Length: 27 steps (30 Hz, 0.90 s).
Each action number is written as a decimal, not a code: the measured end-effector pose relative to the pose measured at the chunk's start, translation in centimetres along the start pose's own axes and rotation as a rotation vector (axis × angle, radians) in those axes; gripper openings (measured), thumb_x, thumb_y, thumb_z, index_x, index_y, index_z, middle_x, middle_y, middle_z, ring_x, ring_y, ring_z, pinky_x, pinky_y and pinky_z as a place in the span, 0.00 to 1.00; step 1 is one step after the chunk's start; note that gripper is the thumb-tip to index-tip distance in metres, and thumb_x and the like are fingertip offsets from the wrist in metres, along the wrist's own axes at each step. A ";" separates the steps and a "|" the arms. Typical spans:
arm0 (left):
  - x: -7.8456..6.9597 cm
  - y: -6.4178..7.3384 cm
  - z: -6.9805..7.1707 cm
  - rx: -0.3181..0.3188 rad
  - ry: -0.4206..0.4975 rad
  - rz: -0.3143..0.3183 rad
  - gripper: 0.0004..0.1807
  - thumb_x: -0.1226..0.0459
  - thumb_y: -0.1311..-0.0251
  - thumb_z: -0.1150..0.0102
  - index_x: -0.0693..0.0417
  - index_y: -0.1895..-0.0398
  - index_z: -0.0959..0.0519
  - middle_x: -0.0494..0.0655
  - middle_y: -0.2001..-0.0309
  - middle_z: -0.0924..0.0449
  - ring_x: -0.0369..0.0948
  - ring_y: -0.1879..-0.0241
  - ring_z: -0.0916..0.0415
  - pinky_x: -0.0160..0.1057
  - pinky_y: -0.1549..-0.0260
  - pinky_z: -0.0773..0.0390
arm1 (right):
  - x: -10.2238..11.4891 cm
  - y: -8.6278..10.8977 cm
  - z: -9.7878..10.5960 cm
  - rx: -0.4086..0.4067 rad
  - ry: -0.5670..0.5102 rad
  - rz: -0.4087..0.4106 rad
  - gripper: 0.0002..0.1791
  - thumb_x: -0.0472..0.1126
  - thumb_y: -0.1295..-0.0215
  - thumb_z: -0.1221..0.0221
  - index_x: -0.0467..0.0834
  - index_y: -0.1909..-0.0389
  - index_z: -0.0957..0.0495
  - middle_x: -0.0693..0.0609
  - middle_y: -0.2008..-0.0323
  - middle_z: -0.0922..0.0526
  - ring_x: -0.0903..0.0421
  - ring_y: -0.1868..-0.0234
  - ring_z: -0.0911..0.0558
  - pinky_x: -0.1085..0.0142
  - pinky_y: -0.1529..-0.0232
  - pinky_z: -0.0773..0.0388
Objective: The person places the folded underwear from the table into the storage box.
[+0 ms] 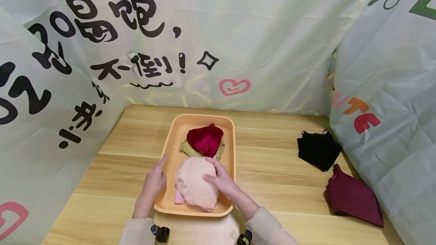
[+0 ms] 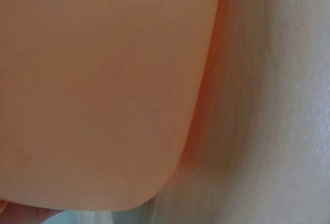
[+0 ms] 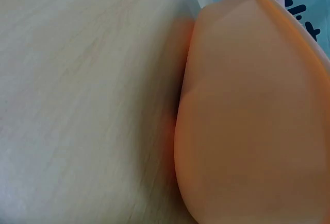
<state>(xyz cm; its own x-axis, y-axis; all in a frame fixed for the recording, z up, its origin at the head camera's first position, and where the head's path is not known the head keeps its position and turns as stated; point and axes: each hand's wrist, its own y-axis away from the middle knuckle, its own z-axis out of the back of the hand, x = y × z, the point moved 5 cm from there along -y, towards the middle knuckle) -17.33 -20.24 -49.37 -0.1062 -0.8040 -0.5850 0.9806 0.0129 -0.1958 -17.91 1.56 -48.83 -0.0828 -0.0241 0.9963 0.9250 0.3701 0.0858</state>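
In the head view, an orange tray [image 1: 172, 199] with rounded corners holds several folded garments. My right hand [image 1: 223, 179] rests on a pale pink cloth garment [image 1: 197, 184] in the near half, thumb and fingers spread over its right side. A bright pink piece [image 1: 178, 197] peeks out under its lower left. My left hand [image 1: 156, 179] lies along the left rim, fingers extended and touching the edge. Farther back, a crimson garment [image 1: 206, 139] sits on an olive-yellow one [image 1: 186, 147]. The left wrist view is filled by the tray's outer wall [image 2: 103, 90]; the right wrist view also shows its wall [image 3: 252, 116].
On the wooden table [image 1: 272, 154], a black garment with thin straps [image 1: 318, 150] lies at the right. Nearer me is a folded maroon garment [image 1: 354, 199]. Printed cloth curtains [image 1: 272, 41] stand behind and on both sides.
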 end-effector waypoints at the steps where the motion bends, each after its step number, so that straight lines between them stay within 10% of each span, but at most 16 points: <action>1: 0.0 0.0 0.0 0.003 0.000 0.003 0.34 0.84 0.57 0.53 0.65 0.39 0.36 0.72 0.56 0.26 0.58 0.71 0.25 0.50 0.76 0.24 | 0.0 0.0 0.0 0.001 0.017 0.002 0.32 0.28 0.45 0.45 0.33 0.37 0.42 0.33 0.42 0.34 0.44 0.44 0.31 0.54 0.42 0.34; 10: -0.1 -0.2 0.0 -0.001 -0.004 -0.001 0.35 0.83 0.57 0.53 0.65 0.39 0.36 0.71 0.56 0.26 0.57 0.72 0.26 0.50 0.77 0.25 | 0.6 0.2 0.0 0.019 0.465 0.138 0.32 0.36 0.44 0.41 0.34 0.39 0.38 0.34 0.39 0.35 0.38 0.38 0.37 0.46 0.39 0.42; 27: 0.1 0.1 -0.1 0.009 0.008 0.000 0.34 0.84 0.56 0.53 0.66 0.39 0.36 0.71 0.57 0.26 0.55 0.73 0.26 0.47 0.77 0.24 | 1.7 1.9 0.4 -0.001 0.745 0.198 0.31 0.40 0.43 0.41 0.36 0.39 0.36 0.44 0.54 0.31 0.54 0.60 0.31 0.62 0.58 0.29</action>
<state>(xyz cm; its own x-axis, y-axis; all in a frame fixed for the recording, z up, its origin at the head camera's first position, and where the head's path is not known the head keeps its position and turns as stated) -17.29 -20.29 -49.52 -0.1077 -0.7993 -0.5912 0.9820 0.0071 -0.1885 -16.43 2.56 -46.97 0.3553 -0.5766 0.7357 0.8969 0.4321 -0.0945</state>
